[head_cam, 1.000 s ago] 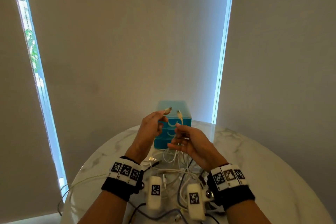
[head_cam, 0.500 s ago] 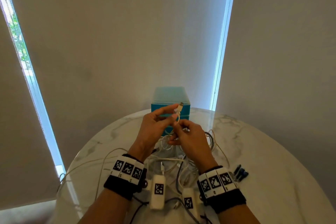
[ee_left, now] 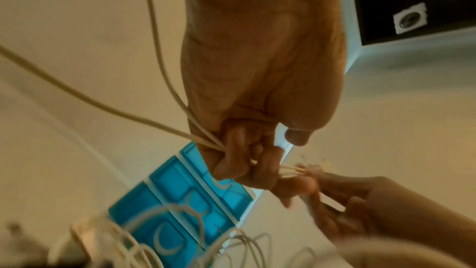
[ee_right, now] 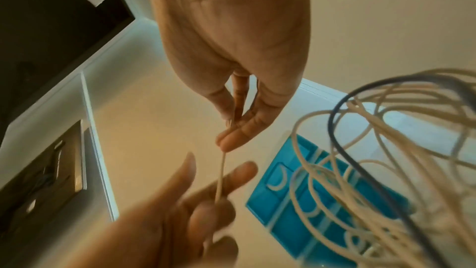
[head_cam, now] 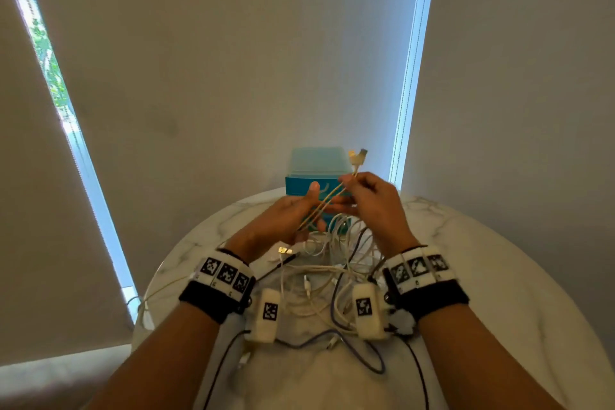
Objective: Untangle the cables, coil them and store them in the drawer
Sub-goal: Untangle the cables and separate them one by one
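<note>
Right hand (head_cam: 369, 206): pinched both strands of the white cable (head_cam: 327, 201) below its two plugs (head_cam: 358, 156), now raised above the blue drawer unit (head_cam: 312, 173), higher than half a second earlier.
Left hand (head_cam: 289, 220): curled round the doubled strands lower down.
Tangle (head_cam: 332, 273): on the table (head_cam: 499, 276), in front of the drawer unit.
Meaning: ends paired; coiling can begin.
</note>
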A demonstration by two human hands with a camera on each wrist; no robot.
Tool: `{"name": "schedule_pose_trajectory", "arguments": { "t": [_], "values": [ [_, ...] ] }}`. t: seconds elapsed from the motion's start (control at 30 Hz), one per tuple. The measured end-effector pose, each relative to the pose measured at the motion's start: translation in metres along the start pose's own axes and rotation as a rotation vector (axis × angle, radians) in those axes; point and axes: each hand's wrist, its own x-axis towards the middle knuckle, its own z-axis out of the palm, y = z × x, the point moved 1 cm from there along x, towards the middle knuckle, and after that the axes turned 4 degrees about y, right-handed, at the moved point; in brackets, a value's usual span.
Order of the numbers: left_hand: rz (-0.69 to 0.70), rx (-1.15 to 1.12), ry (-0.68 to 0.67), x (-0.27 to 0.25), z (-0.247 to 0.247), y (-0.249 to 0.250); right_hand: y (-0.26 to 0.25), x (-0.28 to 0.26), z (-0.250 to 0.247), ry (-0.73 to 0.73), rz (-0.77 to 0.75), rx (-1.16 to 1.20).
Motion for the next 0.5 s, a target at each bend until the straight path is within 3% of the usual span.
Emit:
{"name": "schedule_pose_trajectory", "arguments": {
  "t": [0.1,0.2,0.27,0.43,0.5],
  "values": [
    [0.043,0.108,-0.093,-0.004,-0.03,0.006,-0.019,0.013,-0.01,0.053,0.093,0.301],
    [0.038,0.25,-0.049,-0.012,-0.064,0.009,-0.036,0.017,-0.018,0.101,0.165,0.552],
    [0.005,0.317,-0.054,-0.016,-0.084,0.005,-0.047,0.017,-0.022,0.117,0.171,0.62],
    [-0.173,0.352,-0.267,-0.017,-0.119,-0.004,-0.054,0.017,-0.021,0.047,0.228,0.711],
    [-0.21,0.527,-0.234,-0.013,-0.133,0.0,-0.053,0.015,-0.019,0.007,0.243,0.656]
  ]
}}
